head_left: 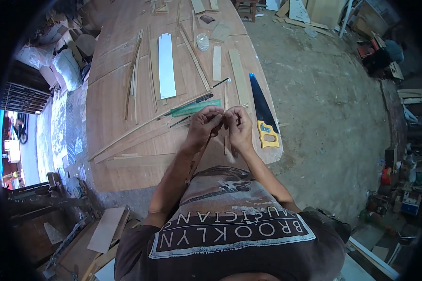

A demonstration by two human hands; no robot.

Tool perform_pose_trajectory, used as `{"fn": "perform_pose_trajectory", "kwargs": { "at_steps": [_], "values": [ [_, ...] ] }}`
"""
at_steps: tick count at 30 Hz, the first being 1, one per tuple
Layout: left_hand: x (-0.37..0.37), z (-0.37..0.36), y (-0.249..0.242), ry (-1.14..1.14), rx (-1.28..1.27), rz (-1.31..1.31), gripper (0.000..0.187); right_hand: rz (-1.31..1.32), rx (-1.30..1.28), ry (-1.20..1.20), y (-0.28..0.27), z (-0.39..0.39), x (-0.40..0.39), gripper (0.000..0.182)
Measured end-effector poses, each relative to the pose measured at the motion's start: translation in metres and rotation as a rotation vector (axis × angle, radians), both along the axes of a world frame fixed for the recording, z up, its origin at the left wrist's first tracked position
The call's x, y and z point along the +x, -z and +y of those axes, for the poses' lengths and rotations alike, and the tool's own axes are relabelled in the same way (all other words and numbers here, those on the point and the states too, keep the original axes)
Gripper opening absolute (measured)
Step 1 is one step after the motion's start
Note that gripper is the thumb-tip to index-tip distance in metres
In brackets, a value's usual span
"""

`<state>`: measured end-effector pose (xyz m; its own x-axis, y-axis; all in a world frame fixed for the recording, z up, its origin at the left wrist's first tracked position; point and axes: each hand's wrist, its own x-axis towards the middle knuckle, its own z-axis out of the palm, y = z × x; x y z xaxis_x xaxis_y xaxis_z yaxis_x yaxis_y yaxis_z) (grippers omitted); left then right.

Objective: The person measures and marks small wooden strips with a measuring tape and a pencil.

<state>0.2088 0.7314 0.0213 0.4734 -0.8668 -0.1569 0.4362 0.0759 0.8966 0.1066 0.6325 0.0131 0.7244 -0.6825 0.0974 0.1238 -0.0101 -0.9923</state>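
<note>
My left hand (205, 126) and my right hand (239, 127) meet just above the near part of the wooden table (112, 103), fingertips pinched together and almost touching. Something small and pale shows between them, but I cannot tell what it is. Thin wooden sticks (227, 96) appear just beyond the fingertips. Beside my left hand is a flat green piece (197, 108), with a dark, slender tool (204, 98) along its far side. To the right of my right hand lies a handsaw (262, 110) with a black blade and yellow handle.
A white strip (166, 65), a glass jar (202, 41) and several wooden strips (240, 77) are spread over the table. Its right edge borders a concrete floor (314, 93). Stacked boards (309, 18) stand at the back right, and loose boards (107, 229) lie low on the left.
</note>
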Motion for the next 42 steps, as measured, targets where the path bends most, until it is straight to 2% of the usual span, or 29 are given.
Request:
{"fn": "perform_pose_trajectory", "kwargs": {
  "at_steps": [1, 2, 4, 6, 8, 10, 12, 13, 14, 15, 16, 17, 19, 20, 21, 22, 24, 26, 28, 30, 31, 34, 35, 38, 39, 40, 42],
  "values": [
    [0.000, -0.002, 0.002, -0.059, 0.059, -0.019, 0.015, -0.073, -0.191, 0.023, 0.002, 0.000, 0.001, 0.015],
    [0.002, -0.004, 0.004, -0.119, 0.119, -0.038, 0.017, -0.077, -0.199, 0.029, 0.004, -0.002, 0.002, 0.015],
    [0.012, -0.004, 0.007, -0.171, 0.108, 0.010, 0.018, -0.036, -0.464, 0.088, 0.000, -0.005, 0.000, 0.014],
    [0.022, 0.001, 0.009, -0.229, 0.101, 0.065, 0.019, -0.022, -0.443, 0.104, -0.004, -0.003, -0.004, 0.011],
    [0.032, 0.007, 0.008, -0.245, 0.053, 0.198, 0.019, -0.018, -0.069, 0.063, -0.008, -0.004, -0.007, 0.011],
    [0.037, 0.011, 0.006, -0.270, 0.070, 0.153, 0.018, -0.006, -0.100, -0.005, -0.009, -0.019, -0.014, 0.012],
    [0.036, 0.016, 0.006, -0.297, 0.063, -0.030, 0.022, 0.316, -0.402, -0.310, -0.017, -0.034, -0.026, 0.011],
    [0.035, 0.017, 0.006, -0.307, 0.061, -0.033, 0.022, 0.429, -0.490, -0.378, -0.012, -0.040, -0.030, 0.007],
    [0.034, 0.018, 0.006, -0.343, 0.067, -0.109, 0.024, 0.424, -0.493, -0.386, -0.008, -0.045, -0.036, 0.007],
    [0.031, 0.021, 0.007, -0.379, 0.077, -0.180, 0.025, 0.515, -0.585, -0.496, -0.005, -0.047, -0.044, 0.006],
    [0.031, 0.025, 0.008, -0.390, 0.079, -0.178, 0.025, 0.603, -0.680, -0.607, -0.002, -0.050, -0.051, 0.009],
    [0.031, 0.030, 0.009, -0.414, 0.103, -0.175, 0.024, 0.599, -0.686, -0.619, 0.008, -0.054, -0.060, 0.009],
    [0.029, 0.037, 0.008, -0.455, 0.129, -0.166, 0.022, 0.625, -0.657, -0.208, 0.028, -0.061, -0.079, 0.014],
    [0.026, 0.040, 0.005, -0.478, 0.178, -0.325, 0.020, 0.623, -0.662, -0.224, 0.034, -0.069, -0.086, 0.014],
    [0.023, 0.043, 0.003, -0.497, 0.232, -0.483, 0.019, 0.675, -0.719, -0.089, 0.032, -0.072, -0.091, 0.017],
    [0.019, 0.044, 0.004, -0.509, 0.238, -0.479, 0.019, 0.722, -0.772, 0.049, 0.032, -0.074, -0.092, 0.020],
    [0.008, 0.043, 0.005, -0.370, 0.181, -0.607, 0.021, 0.713, -0.685, -0.009, 0.029, -0.067, -0.091, 0.025],
    [-0.016, 0.034, -0.007, -0.386, 0.117, -0.664, 0.017, 0.528, -0.381, -0.284, 0.022, -0.043, -0.078, 0.029],
    [-0.038, 0.024, -0.021, -0.198, 0.049, -0.422, 0.013, 0.443, -0.104, -0.538, 0.013, -0.013, -0.062, 0.033],
    [-0.058, 0.011, -0.008, -0.192, -0.003, -0.452, 0.013, 0.384, -0.244, -0.635, 0.042, 0.012, -0.058, 0.034],
    [-0.066, 0.008, -0.002, -0.178, -0.058, -0.482, 0.013, 0.064, -0.331, -0.447, 0.057, 0.030, -0.053, 0.032],
    [-0.087, 0.014, -0.022, -0.175, -0.163, -0.419, 0.015, 0.116, -0.187, -0.479, 0.110, 0.029, -0.057, 0.032],
    [-0.085, 0.019, -0.018, -0.102, -0.154, -0.573, 0.023, 0.145, -0.115, -0.485, 0.126, 0.027, -0.060, 0.032],
    [-0.077, 0.039, -0.038, -0.180, -0.172, -0.594, 0.031, 0.204, 0.031, -0.498, 0.117, 0.024, -0.060, 0.033],
    [-0.066, 0.041, -0.015, -0.165, -0.199, -0.586, 0.042, 0.241, -0.133, -0.462, 0.064, 0.020, -0.052, 0.022],
    [-0.057, 0.049, -0.002, -0.174, -0.193, -0.583, 0.042, 0.277, -0.296, -0.423, 0.034, 0.017, -0.045, 0.016],
    [-0.035, 0.076, 0.021, -0.295, -0.018, -0.715, 0.044, 0.553, -0.708, -0.234, 0.035, -0.005, -0.048, 0.015]
  ]
}}
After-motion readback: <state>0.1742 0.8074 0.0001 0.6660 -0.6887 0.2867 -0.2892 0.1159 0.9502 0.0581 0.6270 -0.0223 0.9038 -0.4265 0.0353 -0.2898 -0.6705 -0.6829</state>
